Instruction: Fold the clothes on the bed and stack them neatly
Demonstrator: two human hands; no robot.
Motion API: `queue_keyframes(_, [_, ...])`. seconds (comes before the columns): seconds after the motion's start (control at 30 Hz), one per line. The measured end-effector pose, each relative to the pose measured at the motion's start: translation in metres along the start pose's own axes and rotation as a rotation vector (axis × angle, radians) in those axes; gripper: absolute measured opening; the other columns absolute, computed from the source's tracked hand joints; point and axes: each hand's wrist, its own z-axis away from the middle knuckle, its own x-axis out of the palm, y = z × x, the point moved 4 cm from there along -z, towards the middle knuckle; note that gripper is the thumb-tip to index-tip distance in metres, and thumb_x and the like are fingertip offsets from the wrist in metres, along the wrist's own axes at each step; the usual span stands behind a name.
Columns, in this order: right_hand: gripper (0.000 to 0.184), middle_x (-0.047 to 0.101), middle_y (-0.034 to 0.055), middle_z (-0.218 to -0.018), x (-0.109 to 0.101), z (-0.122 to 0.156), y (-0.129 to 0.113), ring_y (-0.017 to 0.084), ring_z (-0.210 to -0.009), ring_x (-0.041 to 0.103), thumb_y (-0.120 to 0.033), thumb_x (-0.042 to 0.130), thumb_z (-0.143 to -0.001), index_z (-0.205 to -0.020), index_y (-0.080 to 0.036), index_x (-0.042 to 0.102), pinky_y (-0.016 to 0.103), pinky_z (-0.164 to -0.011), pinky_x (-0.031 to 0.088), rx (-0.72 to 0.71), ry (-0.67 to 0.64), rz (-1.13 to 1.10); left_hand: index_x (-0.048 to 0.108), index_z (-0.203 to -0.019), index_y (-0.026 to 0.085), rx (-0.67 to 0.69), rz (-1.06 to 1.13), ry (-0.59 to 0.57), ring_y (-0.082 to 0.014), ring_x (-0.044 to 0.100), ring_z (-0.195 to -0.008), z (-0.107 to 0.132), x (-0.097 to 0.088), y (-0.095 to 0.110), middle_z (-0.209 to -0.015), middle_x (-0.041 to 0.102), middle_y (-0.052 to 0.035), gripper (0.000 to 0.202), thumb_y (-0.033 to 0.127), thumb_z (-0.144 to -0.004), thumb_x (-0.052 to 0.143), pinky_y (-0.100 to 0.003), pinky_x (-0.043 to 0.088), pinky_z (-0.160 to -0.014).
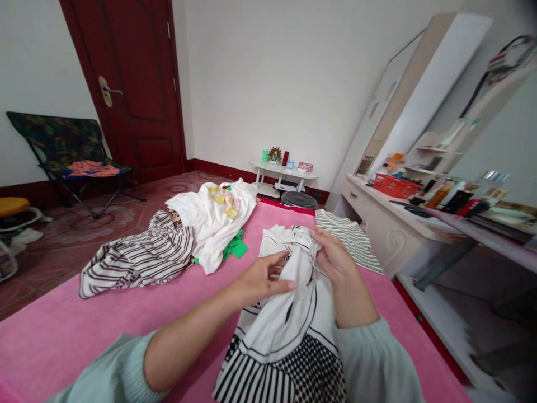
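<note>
– Hands first: together or apart?
– Near each other, both on the black-and-white top [289, 327]. Right hand [335, 257] closed on the cloth near its far end; left hand [264, 280] curved over the middle folds, thumb and fingers parted. Cannot tell whether gripping.
– And the top, lying where?
– On the pink cover [54, 319], straight ahead, striped end nearest.
– Heavy to handle?
– Probably light, soft and limp, not fragile, apt to crumple. Best pinched by both side edges at matching spots, rather than bunched in the middle.
– Close by?
– Just past the right hand, a striped cloth [348, 238]. Off to the left, a white shirt [210, 215] touching a striped garment [138, 254], with green cloth [236, 245] poking out.
– Farther out?
– To the right, a red basket [392, 187] on a white dresser [371, 215]; to the left, a folding chair [54, 140].
</note>
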Motion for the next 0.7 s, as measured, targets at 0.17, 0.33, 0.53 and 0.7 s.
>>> queue_keyframes(0.17, [0.075, 0.065, 0.0051, -0.099, 0.001, 0.000, 0.015, 0.017, -0.085, 0.064, -0.017, 0.080, -0.051, -0.120, -0.022, 0.051, 0.026, -0.072, 0.052, 0.050, -0.068, 0.113, 0.067, -0.102, 0.012, -0.097, -0.065, 0.053, -0.0229, 0.063, -0.091, -0.001, 0.004, -0.023, -0.098, 0.070, -0.0057, 0.041, 0.032, -0.067, 0.072, -0.032, 0.048, -0.083])
queue_keyframes(0.33, [0.106, 0.054, 0.0123, -0.124, -0.005, -0.010, 0.051, 0.018, -0.082, 0.063, -0.002, 0.065, -0.047, -0.142, -0.024, 0.025, 0.029, -0.065, 0.051, 0.023, -0.199, 0.662, 0.067, -0.094, 0.010, -0.163, 0.092, 0.138, -0.0217, 0.064, -0.084, -0.005, -0.005, -0.034, -0.090, 0.070, -0.0072, 0.033, 0.027, -0.066, 0.070, -0.030, 0.049, -0.075])
queue_keyframes(0.53, [0.061, 0.068, 0.0069, -0.094, -0.012, -0.021, 0.061, 0.020, -0.085, 0.063, -0.005, 0.053, -0.063, -0.123, -0.017, 0.055, 0.032, -0.079, 0.047, -0.241, -0.075, 1.202, 0.068, -0.101, 0.011, -0.135, 0.101, 0.159, -0.0209, 0.064, -0.082, -0.008, -0.011, -0.042, -0.091, 0.070, -0.0060, 0.033, 0.024, -0.070, 0.065, -0.030, 0.050, -0.074])
queue_keyframes(0.7, [0.035, 0.069, 0.0040, -0.073, -0.009, -0.017, 0.035, 0.022, -0.074, 0.065, -0.030, 0.055, -0.076, -0.107, -0.018, 0.065, 0.033, -0.071, 0.049, -0.310, 0.061, 0.953, 0.058, -0.124, 0.014, -0.068, 0.048, 0.230, -0.0212, 0.063, -0.094, -0.015, -0.015, -0.043, -0.111, 0.066, -0.0099, 0.056, 0.021, -0.070, 0.069, -0.034, 0.048, -0.086])
